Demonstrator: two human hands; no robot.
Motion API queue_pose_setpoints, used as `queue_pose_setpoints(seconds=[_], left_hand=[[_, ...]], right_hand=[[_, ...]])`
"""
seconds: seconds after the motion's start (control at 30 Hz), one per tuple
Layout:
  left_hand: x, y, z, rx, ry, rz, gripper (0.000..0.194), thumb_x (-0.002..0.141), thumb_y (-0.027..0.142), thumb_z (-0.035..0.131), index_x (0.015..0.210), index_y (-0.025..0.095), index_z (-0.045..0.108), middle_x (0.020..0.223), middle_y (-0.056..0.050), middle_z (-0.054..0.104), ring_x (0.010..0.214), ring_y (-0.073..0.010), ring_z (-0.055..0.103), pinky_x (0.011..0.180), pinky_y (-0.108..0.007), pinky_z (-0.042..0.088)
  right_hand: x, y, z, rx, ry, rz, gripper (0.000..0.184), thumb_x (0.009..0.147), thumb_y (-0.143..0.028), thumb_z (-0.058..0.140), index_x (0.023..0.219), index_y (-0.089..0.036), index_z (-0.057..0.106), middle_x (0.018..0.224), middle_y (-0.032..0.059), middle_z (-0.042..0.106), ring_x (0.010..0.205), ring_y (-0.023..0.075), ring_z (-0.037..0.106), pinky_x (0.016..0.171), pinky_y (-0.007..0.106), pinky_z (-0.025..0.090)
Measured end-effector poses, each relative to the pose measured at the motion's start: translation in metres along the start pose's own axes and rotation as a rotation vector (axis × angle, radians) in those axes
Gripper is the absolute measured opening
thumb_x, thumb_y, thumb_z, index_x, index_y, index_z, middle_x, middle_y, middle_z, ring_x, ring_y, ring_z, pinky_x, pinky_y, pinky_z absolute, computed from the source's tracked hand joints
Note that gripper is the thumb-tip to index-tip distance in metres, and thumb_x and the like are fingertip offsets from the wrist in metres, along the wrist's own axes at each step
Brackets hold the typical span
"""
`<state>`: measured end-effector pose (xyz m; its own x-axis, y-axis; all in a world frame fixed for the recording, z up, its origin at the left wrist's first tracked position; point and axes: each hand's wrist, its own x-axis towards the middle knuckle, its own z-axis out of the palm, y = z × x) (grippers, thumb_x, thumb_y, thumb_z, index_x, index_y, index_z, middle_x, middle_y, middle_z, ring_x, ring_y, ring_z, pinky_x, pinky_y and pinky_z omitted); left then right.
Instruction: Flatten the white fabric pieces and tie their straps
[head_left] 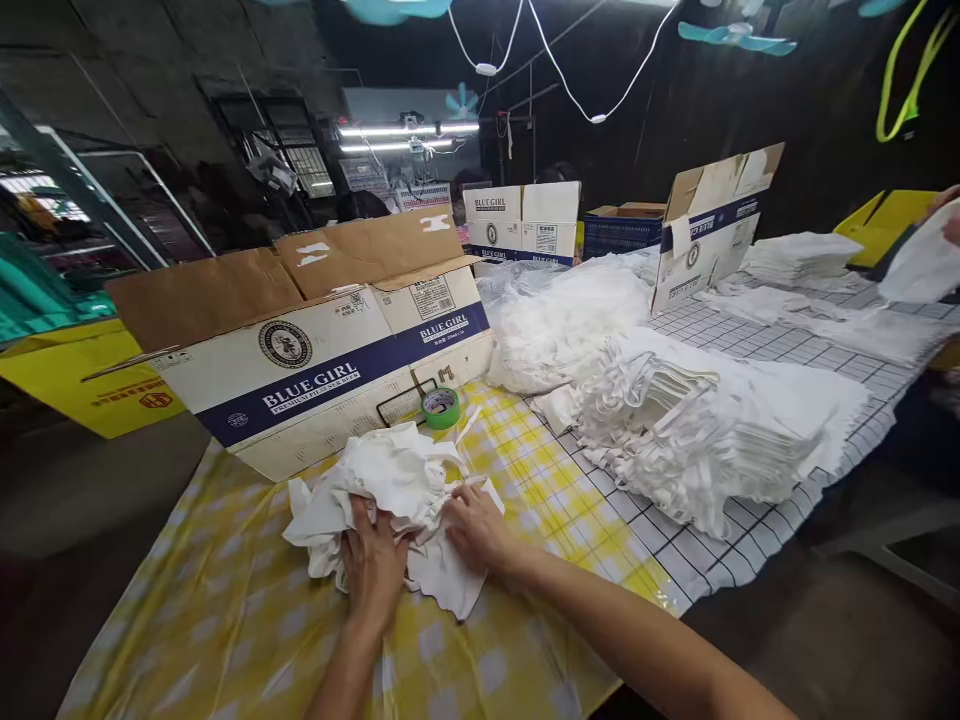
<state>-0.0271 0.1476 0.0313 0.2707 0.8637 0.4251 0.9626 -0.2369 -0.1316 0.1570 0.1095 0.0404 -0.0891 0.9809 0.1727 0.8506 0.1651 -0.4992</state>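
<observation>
Left hand (375,562) and right hand (478,527) reach, fingers bent, into white fabric (390,468) (grip closure can't be told) at lower center on a yellow-checked tabletop (255,600); strip lights (382,131) glow upper center.

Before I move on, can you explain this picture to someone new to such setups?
There is no machine: one camera worn on a person's head looks forward and down. The bare left hand and bare right hand are both on a crumpled heap of white fabric; their grip is unclear. The heap lies on a yellow-and-white checked tablecloth. Beyond it are a green roll of tape and an open white cardboard box with a blue band. At right, stacked white fabric pieces lie on a white covering with black grid lines.
</observation>
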Motion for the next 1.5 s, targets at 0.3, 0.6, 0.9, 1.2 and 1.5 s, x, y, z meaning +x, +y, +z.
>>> queue_pose_setpoints(seconds=[0.3, 0.6, 0.9, 1.2, 1.5], left_hand=[[-0.027, -0.003, -0.037, -0.009, -0.283, -0.021, 0.046, 0.086, 0.034, 0.040, 0.128, 0.016, 0.044, 0.129, -0.019, 0.045, 0.088, -0.0292, 0.059, 0.070, -0.042, 0.048], [0.033, 0.189, -0.042, -0.433, -0.331, 0.449, 0.062, 0.087, 0.042, 0.042, 0.138, 0.008, 0.030, 0.145, -0.021, 0.024, 0.134, -0.0335, 0.021, 0.106, -0.052, 0.021], [-0.126, 0.231, -0.119, -1.016, -0.571, 1.469, 0.061, 0.085, 0.055, 0.038, 0.140, 0.033, 0.023, 0.147, -0.002, 0.027, 0.135, -0.0230, 0.023, 0.108, -0.050, 0.022], [-0.147, 0.096, -0.044, -0.593, -0.321, 0.715, 0.062, 0.084, 0.023, 0.048, 0.141, 0.027, 0.023, 0.144, -0.007, 0.031, 0.130, -0.0263, 0.033, 0.101, -0.051, 0.036], [-0.205, 0.039, -0.065, -0.614, -0.361, 0.462, 0.045, 0.089, 0.027, 0.043, 0.134, 0.029, 0.039, 0.138, -0.003, 0.042, 0.127, -0.0213, 0.039, 0.103, -0.046, 0.037]], right_hand=[[-0.201, 0.111, -0.084, -0.384, 0.101, 0.651, 0.031, 0.084, -0.021, 0.036, 0.090, -0.011, 0.065, 0.092, 0.0191, 0.066, 0.088, 0.0318, 0.059, 0.080, 0.048, 0.035], [-0.320, 0.079, -0.123, -0.295, 0.571, 0.932, 0.027, 0.085, -0.045, 0.042, 0.091, -0.027, 0.062, 0.086, 0.0013, 0.069, 0.065, 0.0215, 0.059, 0.059, 0.031, 0.041], [-0.329, 0.089, -0.154, -0.309, 0.808, 0.867, 0.029, 0.087, -0.042, 0.042, 0.095, -0.024, 0.063, 0.092, 0.0035, 0.068, 0.079, 0.0228, 0.058, 0.073, 0.035, 0.042], [-0.293, 0.107, -0.098, -0.321, 0.465, 0.549, 0.033, 0.090, -0.038, 0.037, 0.114, -0.022, 0.054, 0.109, 0.0089, 0.060, 0.099, 0.0252, 0.056, 0.080, 0.040, 0.043], [-0.202, 0.073, -0.042, -0.168, 0.226, 0.102, 0.030, 0.088, -0.029, 0.043, 0.115, -0.020, 0.052, 0.111, 0.0111, 0.056, 0.102, 0.0254, 0.052, 0.084, 0.041, 0.044]])
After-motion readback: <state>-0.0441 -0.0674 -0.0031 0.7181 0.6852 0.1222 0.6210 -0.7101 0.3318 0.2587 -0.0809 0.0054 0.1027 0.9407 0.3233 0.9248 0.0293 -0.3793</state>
